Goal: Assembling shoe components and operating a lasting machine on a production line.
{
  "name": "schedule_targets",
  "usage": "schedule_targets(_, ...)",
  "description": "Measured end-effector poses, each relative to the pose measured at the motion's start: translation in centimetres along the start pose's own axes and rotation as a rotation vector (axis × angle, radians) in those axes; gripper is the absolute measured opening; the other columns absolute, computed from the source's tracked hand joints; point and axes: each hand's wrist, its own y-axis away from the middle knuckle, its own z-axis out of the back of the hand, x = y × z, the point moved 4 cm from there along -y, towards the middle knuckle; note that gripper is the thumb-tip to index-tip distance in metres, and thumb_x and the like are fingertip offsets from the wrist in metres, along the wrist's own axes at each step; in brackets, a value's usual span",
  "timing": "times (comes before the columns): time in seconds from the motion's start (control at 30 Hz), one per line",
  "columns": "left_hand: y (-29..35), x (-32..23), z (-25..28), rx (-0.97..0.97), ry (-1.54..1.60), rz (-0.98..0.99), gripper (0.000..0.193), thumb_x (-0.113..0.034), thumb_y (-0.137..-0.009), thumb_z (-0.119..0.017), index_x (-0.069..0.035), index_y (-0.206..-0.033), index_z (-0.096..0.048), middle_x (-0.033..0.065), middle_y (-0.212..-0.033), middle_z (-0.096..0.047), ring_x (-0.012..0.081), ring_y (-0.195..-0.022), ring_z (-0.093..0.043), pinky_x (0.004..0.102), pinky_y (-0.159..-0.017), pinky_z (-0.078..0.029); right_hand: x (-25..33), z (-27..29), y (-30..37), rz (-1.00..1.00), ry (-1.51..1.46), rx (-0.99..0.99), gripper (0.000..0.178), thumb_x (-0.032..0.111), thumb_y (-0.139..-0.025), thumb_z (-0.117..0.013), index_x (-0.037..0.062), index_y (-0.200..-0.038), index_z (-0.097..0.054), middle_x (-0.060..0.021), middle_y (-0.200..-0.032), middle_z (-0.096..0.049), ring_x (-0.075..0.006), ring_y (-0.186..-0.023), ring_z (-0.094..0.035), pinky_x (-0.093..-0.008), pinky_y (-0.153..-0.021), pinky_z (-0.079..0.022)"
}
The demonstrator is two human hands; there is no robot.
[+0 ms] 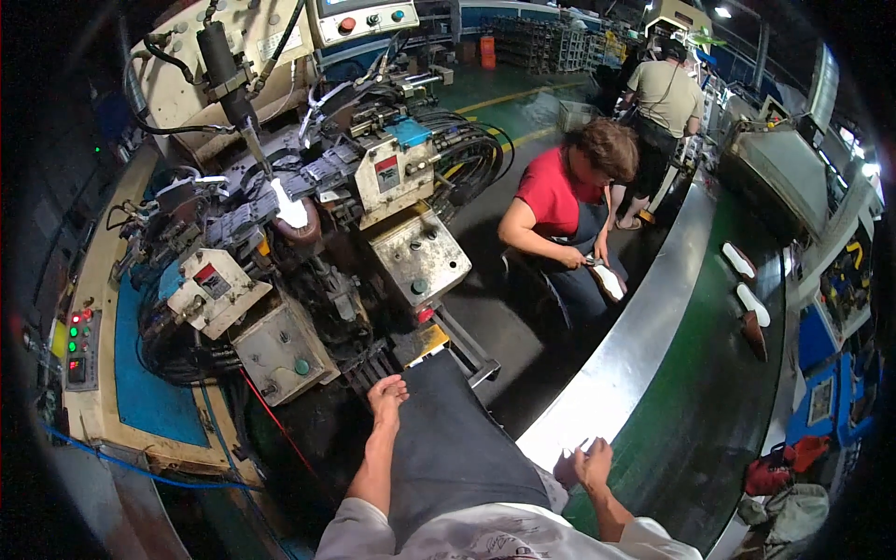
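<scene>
My left hand is raised over my dark apron, in front of the machine. Its fingers are loosely bent, and I see nothing in them. At the metal edge of the conveyor, my right hand has its fingers bent around a small dark thing, which I cannot make out. Ahead on the left stands a shoe-making machine with clamps, hoses and control boxes. A brown shoe sits in its middle with a white sole facing up, below a vertical rod.
A seated person in red works on a white-soled shoe close to the conveyor. Several shoes lie on its green belt. Farther back stands another person. A button panel is at the far left.
</scene>
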Motion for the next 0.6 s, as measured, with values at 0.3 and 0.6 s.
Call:
schedule_targets(0.3, -0.6, -14.7, 4.6, -0.055, 0.093, -0.317, 0.019, -0.006, -0.104, -0.056, 0.000, -0.117, -0.069, 0.0079, -0.098, -0.072, 0.0162, -0.081, -0.068, 0.0317, -0.073, -0.058, 3.1, -0.3, 2.0, 0.107, 0.056, -0.002, 0.047, 0.020, -0.085, -0.078, 0.0038, -0.125, -0.058, -0.0258, -0.120, -0.058, -0.0457, -0.120, -0.051, -0.0570, -0.099, -0.044)
schedule_targets(0.6, -5.5, -27.3, 5.2, -0.166, 0.004, -0.615, 0.036, -0.019, -0.110, -0.060, 0.003, -0.138, -0.061, 0.0147, -0.123, -0.071, 0.0221, -0.108, -0.072, 0.0329, -0.094, -0.058, -6.3, -3.5, 1.1, -0.049, -0.303, -0.139, 0.029, 0.025, -0.104, -0.058, -0.0022, -0.107, -0.068, -0.0140, -0.091, -0.060, -0.0250, -0.084, -0.061, -0.0377, -0.073, -0.051)
